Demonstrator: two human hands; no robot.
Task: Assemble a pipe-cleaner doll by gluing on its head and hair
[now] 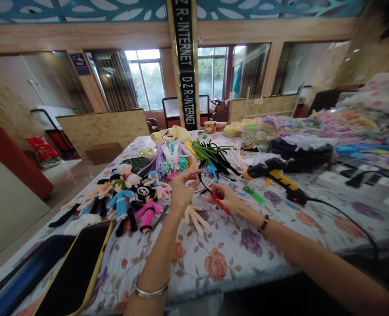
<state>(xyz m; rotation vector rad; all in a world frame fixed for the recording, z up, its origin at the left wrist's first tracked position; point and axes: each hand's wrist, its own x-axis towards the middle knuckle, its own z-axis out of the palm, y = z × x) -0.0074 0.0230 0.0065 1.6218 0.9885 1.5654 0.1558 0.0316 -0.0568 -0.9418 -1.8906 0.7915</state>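
Observation:
My left hand is raised over the table, its thumb and forefinger closed on a thin black pipe cleaner. The strand curves down toward my right hand. That hand is closed around a slim red-handled tool; its working end is hidden, so its exact kind is unclear. Beneath the hands lie several pale beige pipe cleaners. Left of my left hand is a cluster of pipe-cleaner dolls, among them one in blue with green hair and one in pink.
A yellow-black glue gun with a cord lies at right, near a green object. Behind are bundled green pipe cleaners and a black bag. A yellow-edged phone is at front left. The flowered tablecloth covers the table.

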